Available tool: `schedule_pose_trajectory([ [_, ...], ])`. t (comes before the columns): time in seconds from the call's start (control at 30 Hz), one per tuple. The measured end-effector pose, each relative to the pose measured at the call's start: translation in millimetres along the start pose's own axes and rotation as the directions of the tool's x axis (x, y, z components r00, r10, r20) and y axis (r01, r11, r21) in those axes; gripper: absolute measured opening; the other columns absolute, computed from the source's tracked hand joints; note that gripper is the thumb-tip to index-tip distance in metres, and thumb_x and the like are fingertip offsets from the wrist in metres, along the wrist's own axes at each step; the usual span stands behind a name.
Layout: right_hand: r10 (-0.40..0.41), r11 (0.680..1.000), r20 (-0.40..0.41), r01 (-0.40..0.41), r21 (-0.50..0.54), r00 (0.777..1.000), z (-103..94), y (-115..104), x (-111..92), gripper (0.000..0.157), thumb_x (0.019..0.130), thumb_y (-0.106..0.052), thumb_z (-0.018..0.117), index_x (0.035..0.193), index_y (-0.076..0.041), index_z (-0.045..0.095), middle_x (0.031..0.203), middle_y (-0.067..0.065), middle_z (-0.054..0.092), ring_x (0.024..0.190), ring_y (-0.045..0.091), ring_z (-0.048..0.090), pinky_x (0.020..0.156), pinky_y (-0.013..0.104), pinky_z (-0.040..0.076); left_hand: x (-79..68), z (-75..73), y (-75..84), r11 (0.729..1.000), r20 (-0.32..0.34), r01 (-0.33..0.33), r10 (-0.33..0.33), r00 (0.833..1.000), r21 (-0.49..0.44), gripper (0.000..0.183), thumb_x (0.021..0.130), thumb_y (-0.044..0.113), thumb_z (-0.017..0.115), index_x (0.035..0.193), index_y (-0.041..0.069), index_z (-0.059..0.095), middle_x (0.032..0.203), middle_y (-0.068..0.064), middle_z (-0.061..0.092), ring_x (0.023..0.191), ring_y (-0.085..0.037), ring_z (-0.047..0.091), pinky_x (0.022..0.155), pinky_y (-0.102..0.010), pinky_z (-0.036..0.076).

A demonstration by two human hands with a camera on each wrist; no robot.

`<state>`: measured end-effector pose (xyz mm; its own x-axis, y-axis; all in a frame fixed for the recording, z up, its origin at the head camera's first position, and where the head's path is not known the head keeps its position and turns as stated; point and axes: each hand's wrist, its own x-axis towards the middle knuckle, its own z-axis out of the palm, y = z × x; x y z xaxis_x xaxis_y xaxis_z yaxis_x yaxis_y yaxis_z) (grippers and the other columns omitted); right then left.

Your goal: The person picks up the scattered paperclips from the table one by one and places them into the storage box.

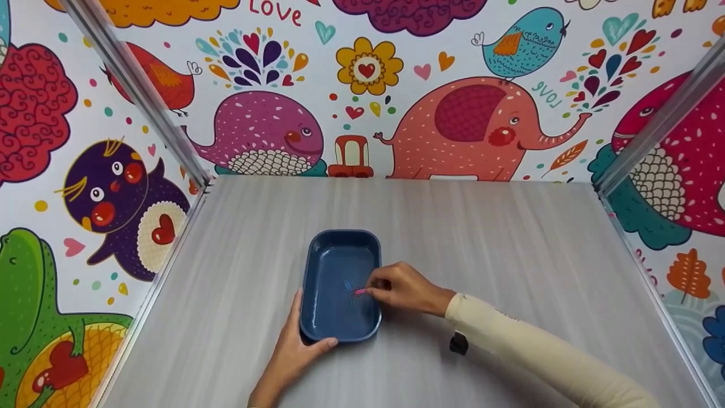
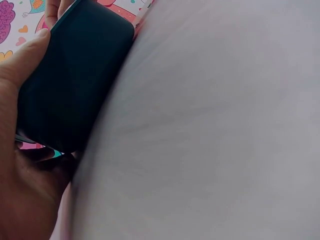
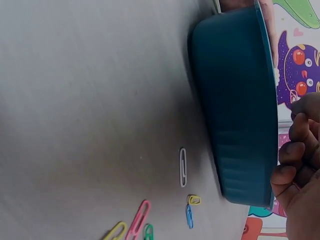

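Observation:
A deep blue rectangular tray (image 1: 328,272) stands on the table in the head view. My left hand (image 1: 291,345) grips its near left corner, the thumb on the front wall and the fingers along the left side. Over the tray's right part, my right hand (image 1: 405,286) pinches a pink paper clip (image 1: 361,291) between thumb and forefinger. Faint blue and greenish clip shapes show on the tray floor below it. In the right wrist view a white paper clip (image 3: 183,167) lies beside the tray wall (image 3: 235,100), with yellow, blue, pink and green clips close by.
The grey wood-grain table (image 1: 481,226) meets printed walls with cartoon animals at the back and both sides. Metal frame posts (image 1: 141,96) rise at the back corners. A small black device (image 1: 459,343) hangs under the right sleeve (image 1: 521,340).

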<state>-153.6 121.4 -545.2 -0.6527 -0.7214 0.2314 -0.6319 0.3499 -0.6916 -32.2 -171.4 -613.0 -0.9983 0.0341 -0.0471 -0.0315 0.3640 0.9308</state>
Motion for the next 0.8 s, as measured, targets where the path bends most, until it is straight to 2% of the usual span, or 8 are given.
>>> schedule_pose_trajectory([
  [0.27,-0.088,0.993,0.032,0.09,-0.082,0.996,5.8,-1.4,10.2,0.006,0.102,-0.01,0.078,0.103,-0.008,0.084,0.082,-0.004,0.075,0.068,-0.001,0.056,0.062,0.014,0.048,0.3,0.7,-1.2,1.0,-0.003,-0.01,0.01,1.0,-0.004,0.13,0.085,0.032,0.098,0.177,0.007,0.009,0.18,-0.028,0.017,0.165,-0.048,0.02,0.13,-0.068,0.018],
  [0.8,-0.093,0.986,0.071,0.102,-0.132,0.993,12.7,-10.6,24.4,0.008,0.102,-0.01,0.077,0.101,-0.009,0.085,0.091,-0.001,0.079,0.076,0.001,0.062,0.07,0.014,0.053,0.6,0.3,-1.3,1.0,0.0,-0.019,0.019,1.0,-0.003,0.13,0.085,0.034,0.098,0.177,0.009,0.01,0.18,-0.027,0.019,0.165,-0.047,0.022,0.13,-0.068,0.019],
])
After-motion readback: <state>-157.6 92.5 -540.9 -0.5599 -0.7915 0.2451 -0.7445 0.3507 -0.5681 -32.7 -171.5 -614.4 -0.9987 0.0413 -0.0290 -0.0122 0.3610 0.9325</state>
